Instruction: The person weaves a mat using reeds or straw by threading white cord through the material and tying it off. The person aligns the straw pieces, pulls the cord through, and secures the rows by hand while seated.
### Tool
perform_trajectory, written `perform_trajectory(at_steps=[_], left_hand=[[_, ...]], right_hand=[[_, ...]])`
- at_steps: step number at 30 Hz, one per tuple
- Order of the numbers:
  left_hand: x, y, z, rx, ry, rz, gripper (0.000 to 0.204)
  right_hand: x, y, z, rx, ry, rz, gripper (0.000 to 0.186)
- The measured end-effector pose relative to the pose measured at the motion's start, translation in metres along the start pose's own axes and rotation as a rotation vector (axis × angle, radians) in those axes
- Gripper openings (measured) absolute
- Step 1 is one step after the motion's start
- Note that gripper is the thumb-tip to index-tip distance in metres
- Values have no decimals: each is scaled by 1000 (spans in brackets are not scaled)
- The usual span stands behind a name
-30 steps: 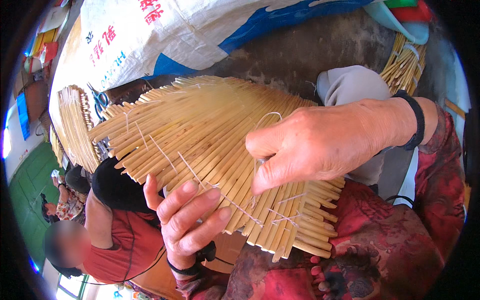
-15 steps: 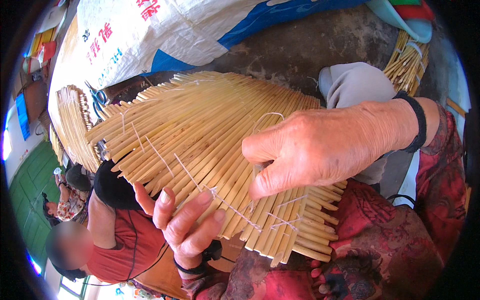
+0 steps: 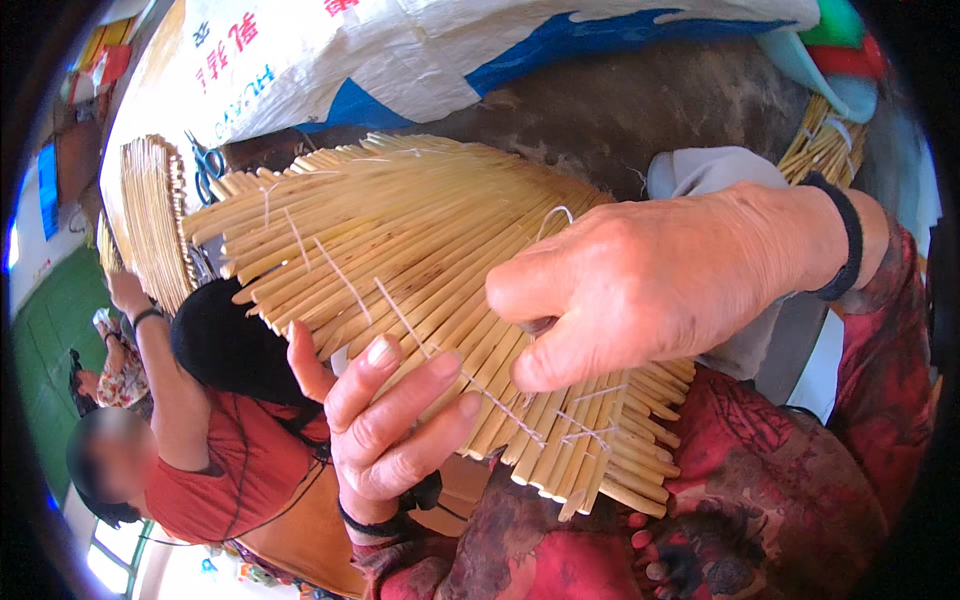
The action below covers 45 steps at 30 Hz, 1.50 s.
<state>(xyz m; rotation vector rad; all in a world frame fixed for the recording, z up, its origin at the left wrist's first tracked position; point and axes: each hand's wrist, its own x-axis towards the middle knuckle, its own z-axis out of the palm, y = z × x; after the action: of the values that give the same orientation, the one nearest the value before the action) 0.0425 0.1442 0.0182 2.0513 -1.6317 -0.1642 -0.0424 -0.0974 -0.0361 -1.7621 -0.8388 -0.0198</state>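
Before the person's red patterned clothing (image 3: pixel 800 470), between and beneath the two hands, lies a panel of pale sticks (image 3: pixel 430 225) with thread (image 3: pixel 408 318) stitched across it. The right hand (image 3: pixel 640 285) is over the lower right part, its fingers folded and its thumb drawn up near the forefinger in a pinch that seems to be on the thread, since a loop rises beside the knuckles; whatever else sits in that grip is hidden. The left hand (image 3: pixel 395 415) is at the lower left edge, fingers half bent and spread apart; whether it grips the panel or only props it cannot be told, as its thumb side is out of sight. To stitch well here, it seems best to draw the thread snug without jerking, to see that the standing loop does not snag on a stick end, and to brace the edge close to the stitch so that neighbouring sticks lie side by side and do not ride over each other. The left fingertips are best placed clear of the pulling line. The panel's long axis appears to slant from upper left to lower right, while the sticks cross it, their uneven ends pointing left and lower left and their lengths running toward the upper right, fanned and steeper near the person's body.
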Motion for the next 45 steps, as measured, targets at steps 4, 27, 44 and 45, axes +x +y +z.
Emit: perform_trajectory(at_steps=[4, 27, 44, 45], left_hand=[[-3, -6, 1, 13, -19, 52, 18], [11, -35, 9, -120, 109, 320, 29], [27, -56, 13, -242, 130, 403, 30], [27, -58, 13, -210, 103, 422, 31]], right_hand=[[-1, 2, 8, 81, 24, 17, 20], [0, -13, -1, -166, -157, 279, 23], [20, -35, -17, -248, -184, 356, 24], [19, -35, -19, -270, -200, 351, 26]])
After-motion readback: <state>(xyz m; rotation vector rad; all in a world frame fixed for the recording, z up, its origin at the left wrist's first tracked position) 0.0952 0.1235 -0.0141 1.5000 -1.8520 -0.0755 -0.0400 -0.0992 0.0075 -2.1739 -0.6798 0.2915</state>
